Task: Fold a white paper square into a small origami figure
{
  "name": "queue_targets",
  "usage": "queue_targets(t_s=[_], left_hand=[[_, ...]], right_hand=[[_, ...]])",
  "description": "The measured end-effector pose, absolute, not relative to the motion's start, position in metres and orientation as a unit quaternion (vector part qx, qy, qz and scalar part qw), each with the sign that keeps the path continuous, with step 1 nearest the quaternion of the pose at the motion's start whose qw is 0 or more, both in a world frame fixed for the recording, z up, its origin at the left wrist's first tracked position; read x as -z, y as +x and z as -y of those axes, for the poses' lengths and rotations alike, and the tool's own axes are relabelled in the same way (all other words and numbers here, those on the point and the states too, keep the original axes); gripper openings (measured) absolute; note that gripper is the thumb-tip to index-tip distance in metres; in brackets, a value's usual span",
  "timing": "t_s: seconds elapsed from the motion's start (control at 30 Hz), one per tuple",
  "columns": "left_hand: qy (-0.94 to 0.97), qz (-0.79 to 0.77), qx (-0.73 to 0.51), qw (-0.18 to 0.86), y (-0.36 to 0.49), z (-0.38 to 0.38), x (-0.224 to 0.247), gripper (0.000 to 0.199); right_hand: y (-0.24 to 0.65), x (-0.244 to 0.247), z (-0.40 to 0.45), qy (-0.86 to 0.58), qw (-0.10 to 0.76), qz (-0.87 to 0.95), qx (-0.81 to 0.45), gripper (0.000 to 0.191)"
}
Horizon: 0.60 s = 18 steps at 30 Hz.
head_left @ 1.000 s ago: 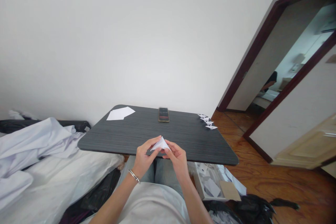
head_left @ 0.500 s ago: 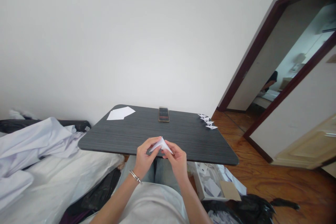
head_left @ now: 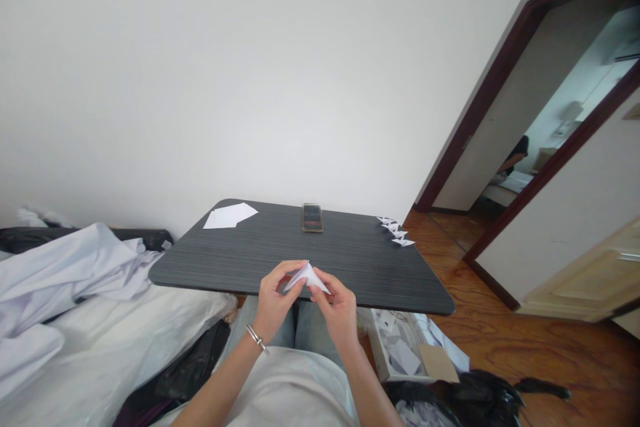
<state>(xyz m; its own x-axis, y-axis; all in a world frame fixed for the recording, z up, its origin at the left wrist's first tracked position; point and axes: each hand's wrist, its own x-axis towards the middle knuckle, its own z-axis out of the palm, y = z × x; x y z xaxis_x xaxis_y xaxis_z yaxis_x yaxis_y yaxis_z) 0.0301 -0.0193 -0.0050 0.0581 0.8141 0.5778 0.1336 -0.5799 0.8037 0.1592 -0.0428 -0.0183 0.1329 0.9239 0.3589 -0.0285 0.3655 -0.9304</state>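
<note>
A small white folded paper triangle [head_left: 307, 277] is held between my left hand [head_left: 275, 297] and my right hand [head_left: 339, 311], just above the near edge of the dark wood-grain table [head_left: 350, 280]. Both hands pinch its sides. Several similar folded paper pieces [head_left: 396, 231] stand in a row at the table's far right. Flat white paper sheets [head_left: 229, 215] lie at the far left, and a smartphone [head_left: 312, 217] lies at the far middle. A metal bangle [head_left: 257, 338] circles my left wrist.
White fabric and black plastic [head_left: 185, 363] are heaped to the left of the table. A box [head_left: 395, 347] holding white paper and a cardboard piece sits below the right edge, with black plastic nearby. Wooden floor and a doorway lie to the right.
My hands have shifted only slightly around the paper triangle, which tilts a little differently. The table items have not moved.
</note>
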Motion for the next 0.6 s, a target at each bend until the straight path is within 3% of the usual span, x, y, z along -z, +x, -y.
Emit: queue_targets(t_s=[0.6], left_hand=[[0.688,-0.368,-0.596,0.19,0.0327,0.0198,0.0114,0.013]], right_hand=[[0.1563,0.0176,0.0468,-0.433,0.603,0.58,-0.335,0.028]])
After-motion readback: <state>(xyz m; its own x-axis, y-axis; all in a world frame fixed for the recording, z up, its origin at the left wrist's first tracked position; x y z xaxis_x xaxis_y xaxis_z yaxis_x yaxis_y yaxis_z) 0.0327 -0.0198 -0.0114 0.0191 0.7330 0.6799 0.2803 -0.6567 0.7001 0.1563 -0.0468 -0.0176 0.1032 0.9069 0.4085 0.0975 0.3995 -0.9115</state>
